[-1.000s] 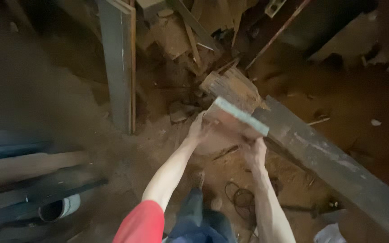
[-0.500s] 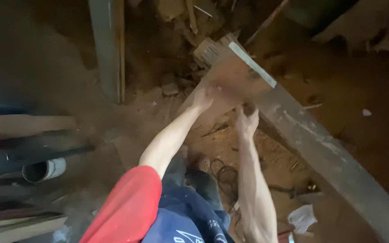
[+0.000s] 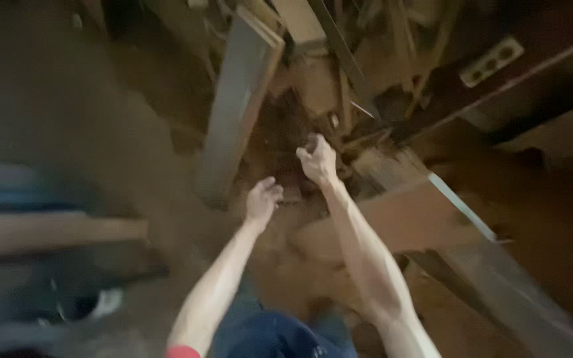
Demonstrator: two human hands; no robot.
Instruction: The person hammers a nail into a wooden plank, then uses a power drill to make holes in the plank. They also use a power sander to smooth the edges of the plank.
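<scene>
reaching forward over a dirt floor (image 3: 167,166), both bare arms stretch toward a pile of scrap wood (image 3: 339,73). left hand (image 3: 262,199) hangs low above the dirt, fingers curled loosely inward, grip narrow and holding nothing that shows. right hand (image 3: 318,159) is higher and further forward, fingers bent into a loose fist at the edge of the dark hollow under the pile; frame is blurred, so cannot tell if its grip closes on anything. flat brown board (image 3: 399,219) with a pale green edge lies just right of the right forearm, tilted, resting against a long dark beam (image 3: 505,298) that runs down to the lower right corner; neither hand touches the board. grey plank (image 3: 237,106) with a wood-coloured edge leans up out of the dirt just left of and beyond the left hand, close but apart. behind the right hand the pile shows splintered slats and a thin dark strip crossing at angles. a pale plate with holes (image 3: 492,61) sits on a dark beam at upper right. left side of view holds a light wooden board (image 3: 54,232) lying flat and blurred dark shapes below it. blue trousers (image 3: 273,335) at the bottom edge, a bit of red sleeve (image 3: 182,351) on the left arm.
</scene>
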